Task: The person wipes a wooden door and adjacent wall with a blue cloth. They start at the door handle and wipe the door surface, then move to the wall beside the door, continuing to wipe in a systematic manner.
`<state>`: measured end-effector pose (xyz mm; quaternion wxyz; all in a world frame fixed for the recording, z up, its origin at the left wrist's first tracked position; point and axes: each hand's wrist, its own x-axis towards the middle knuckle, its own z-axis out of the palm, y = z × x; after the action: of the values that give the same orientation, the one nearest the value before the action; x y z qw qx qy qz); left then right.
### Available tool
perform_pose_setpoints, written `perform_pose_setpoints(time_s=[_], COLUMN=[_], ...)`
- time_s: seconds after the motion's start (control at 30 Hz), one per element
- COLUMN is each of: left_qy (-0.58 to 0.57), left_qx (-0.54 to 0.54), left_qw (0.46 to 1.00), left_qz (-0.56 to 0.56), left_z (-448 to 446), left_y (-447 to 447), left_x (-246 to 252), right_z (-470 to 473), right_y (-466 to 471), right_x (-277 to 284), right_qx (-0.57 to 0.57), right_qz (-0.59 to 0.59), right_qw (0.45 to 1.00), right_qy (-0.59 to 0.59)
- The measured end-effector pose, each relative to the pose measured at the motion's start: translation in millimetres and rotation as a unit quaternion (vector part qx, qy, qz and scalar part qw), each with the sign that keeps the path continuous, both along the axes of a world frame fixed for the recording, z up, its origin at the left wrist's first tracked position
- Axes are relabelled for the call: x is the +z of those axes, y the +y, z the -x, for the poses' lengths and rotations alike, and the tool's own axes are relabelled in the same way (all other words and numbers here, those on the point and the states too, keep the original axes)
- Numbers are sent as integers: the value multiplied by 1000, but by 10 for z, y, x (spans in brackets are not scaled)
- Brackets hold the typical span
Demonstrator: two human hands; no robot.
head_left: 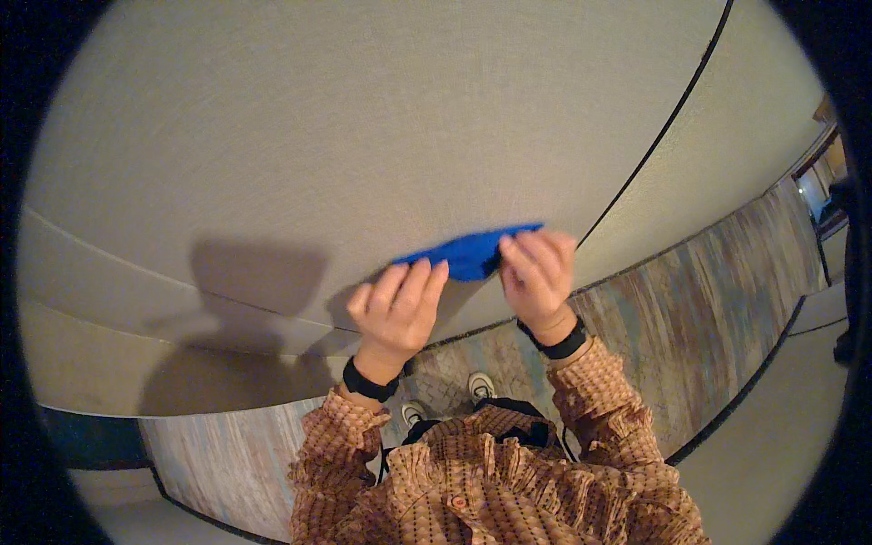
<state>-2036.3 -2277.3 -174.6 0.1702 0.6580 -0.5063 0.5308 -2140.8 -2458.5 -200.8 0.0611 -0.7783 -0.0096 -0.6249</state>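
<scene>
A blue cloth is stretched between my two hands, in front of a pale textured wall. My left hand grips its left end between thumb and fingers, with the fingertips at the lower edge. The right end is pinched by my right hand, whose fingers fold over it. The cloth's middle sags a little, and its lower part looks darker near my right fingers. Whether the cloth touches the wall, I cannot tell. Each wrist wears a black band.
A thin black line runs down the wall at right. Patterned carpet with dark edging covers the corridor floor, where my shoes stand. A dark figure, perhaps a person, shows at the far right edge. Shadows fall on the wall at left.
</scene>
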Motion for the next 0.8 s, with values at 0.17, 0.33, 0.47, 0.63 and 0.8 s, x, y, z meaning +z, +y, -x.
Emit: perform_pose_setpoints(time_s=[0.17, 0.33, 0.47, 0.63, 0.8], left_qy=[-27, -36, -40, -23, -11], left_qx=[-40, -18, -69, -109, -120], left_qw=[976, 994, 995, 994, 978], left_qz=[-214, -102, 55, 10, -168], left_z=[-86, 27, 144, 209, 171], left_y=[80, -310, -938, -1149, -897], left_x=[-646, -138, 575, 509, -603], right_z=[52, 117, 206, 313, 332], right_y=[8, -318, -748, -923, -676], right_x=[-616, -94, 750, 623, -533], right_qx=[15, -53, -134, -119, -99], right_qz=[-8, -16, -3, -21, -83], right_qw=[987, 998, 990, 991, 990], right_qy=[160, 38, -50, -58, 50])
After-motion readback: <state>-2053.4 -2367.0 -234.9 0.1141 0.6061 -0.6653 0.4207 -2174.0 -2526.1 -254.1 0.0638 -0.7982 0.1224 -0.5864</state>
